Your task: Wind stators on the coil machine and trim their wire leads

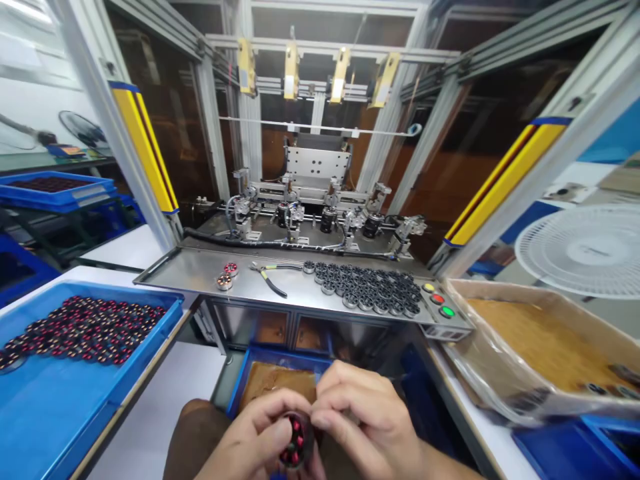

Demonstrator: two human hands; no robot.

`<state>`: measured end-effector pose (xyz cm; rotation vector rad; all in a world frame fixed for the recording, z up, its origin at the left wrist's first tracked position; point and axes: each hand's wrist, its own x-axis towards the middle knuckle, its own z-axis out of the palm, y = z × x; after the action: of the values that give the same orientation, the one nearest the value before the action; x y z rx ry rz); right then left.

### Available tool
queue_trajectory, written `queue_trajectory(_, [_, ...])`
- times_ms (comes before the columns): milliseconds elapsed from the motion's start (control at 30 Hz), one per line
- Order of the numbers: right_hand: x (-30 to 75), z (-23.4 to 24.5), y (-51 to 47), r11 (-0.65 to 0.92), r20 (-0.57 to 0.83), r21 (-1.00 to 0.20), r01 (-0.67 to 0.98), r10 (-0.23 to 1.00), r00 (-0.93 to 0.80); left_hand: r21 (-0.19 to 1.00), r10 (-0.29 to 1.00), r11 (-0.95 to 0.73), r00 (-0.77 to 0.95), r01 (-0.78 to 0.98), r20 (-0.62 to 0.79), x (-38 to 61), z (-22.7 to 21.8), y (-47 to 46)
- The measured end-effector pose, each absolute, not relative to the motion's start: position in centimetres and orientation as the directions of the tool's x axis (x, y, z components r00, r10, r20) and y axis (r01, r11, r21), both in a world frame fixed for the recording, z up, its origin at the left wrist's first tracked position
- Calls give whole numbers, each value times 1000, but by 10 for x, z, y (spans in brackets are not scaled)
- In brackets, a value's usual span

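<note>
Low in front of me, my left hand (257, 433) is closed around a small round motor stator (299, 441) with a dark rim and red windings. My right hand (373, 417) is beside it, thumb and forefinger pinched together at the stator's edge. Whatever those fingertips hold is too small or hidden to tell. On the metal bench ledge ahead lie a red-wound stator (231, 269), a copper-coloured one (225, 281) and pliers (270, 280) with dark handles. Many black ring-shaped parts (370, 287) are packed together on the ledge's right side.
A blue tray (60, 420) at left holds many wound stators. At right are buttons (437, 299), a plastic-lined box (535, 333) and a white fan (590, 250). Behind the ledge stands a machine with clamps (327, 217), flanked by yellow bars (145, 147). A blue bin (245, 373) sits below.
</note>
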<state>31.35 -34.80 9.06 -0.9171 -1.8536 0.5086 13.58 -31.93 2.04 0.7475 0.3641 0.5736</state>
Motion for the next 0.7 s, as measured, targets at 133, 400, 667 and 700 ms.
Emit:
queue_trajectory(133, [312, 89, -351, 580, 571, -708, 404, 806, -156, 759, 822, 380, 569, -528, -17, 137, 24, -325])
queue_trajectory(400, [317, 77, -343, 658, 636, -676, 332, 748, -189, 798, 903, 293, 428, -527, -49, 143, 19, -329])
queue_trajectory(667, [305, 74, -355, 505, 549, -797, 331, 834, 51, 838, 960, 159, 281, -521, -7, 147, 20, -320])
queue_trajectory(700, [301, 70, -358, 434, 475, -854, 286, 876, 87, 826, 959, 172, 283, -537, -16, 147, 20, -318])
